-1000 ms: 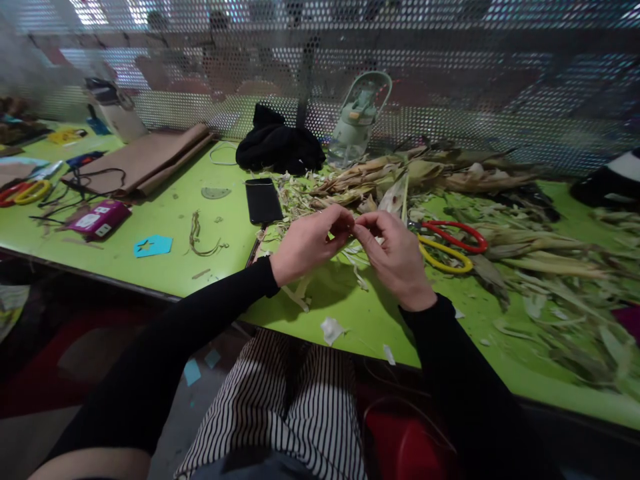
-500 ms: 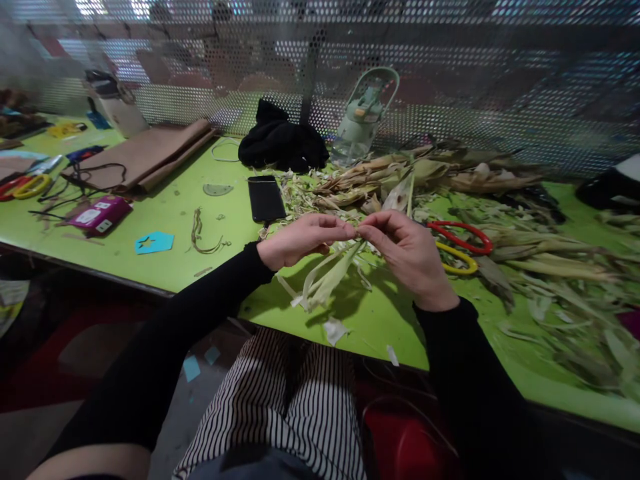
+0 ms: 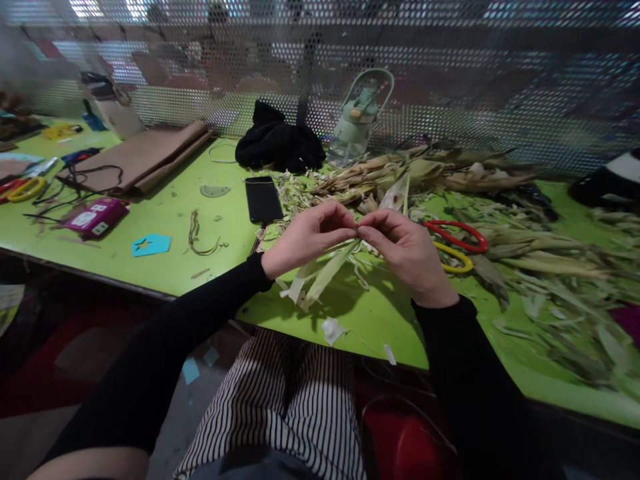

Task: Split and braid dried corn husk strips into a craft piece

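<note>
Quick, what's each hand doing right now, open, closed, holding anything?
Left hand: closed in a pinch on the pale husk strips.
Right hand: closed in a pinch at the husk strips' upper end.

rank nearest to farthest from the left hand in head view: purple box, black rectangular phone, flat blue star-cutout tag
1. Black rectangular phone, beyond-left of the left hand
2. Flat blue star-cutout tag, farther left
3. Purple box, left of the tag

Husk strips (image 3: pixel 329 275) looked papery at six o'clock, phone (image 3: pixel 263 201) glossy and smooth at ten, scissor handles (image 3: pixel 483 244) smooth plastic at three, bundle (image 3: pixel 280 145) matt cloth at eleven, perforated panel (image 3: pixel 450 110) dull metal at twelve.
</note>
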Motion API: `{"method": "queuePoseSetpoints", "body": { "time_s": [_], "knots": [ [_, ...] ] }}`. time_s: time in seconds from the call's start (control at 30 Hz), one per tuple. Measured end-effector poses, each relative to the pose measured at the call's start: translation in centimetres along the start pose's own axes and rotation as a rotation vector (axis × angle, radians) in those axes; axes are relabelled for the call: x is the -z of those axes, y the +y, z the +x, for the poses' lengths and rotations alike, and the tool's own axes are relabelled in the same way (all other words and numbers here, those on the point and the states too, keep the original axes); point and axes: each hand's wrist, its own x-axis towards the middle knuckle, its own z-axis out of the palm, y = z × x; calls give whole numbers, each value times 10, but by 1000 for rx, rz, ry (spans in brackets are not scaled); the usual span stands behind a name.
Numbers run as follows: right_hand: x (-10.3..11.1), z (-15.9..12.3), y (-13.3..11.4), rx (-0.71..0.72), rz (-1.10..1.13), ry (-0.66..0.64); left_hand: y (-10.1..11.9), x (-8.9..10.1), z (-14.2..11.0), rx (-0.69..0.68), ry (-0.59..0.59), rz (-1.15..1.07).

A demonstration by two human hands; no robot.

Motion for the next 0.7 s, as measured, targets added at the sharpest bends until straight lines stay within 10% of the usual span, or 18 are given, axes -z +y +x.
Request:
{"method": "queuePoseSetpoints", "body": {
  "time_s": [0.7],
  "knots": [
    [-2,0,-3,-20,95,53,3,-1,-4,-178,85,403]
  ]
}}
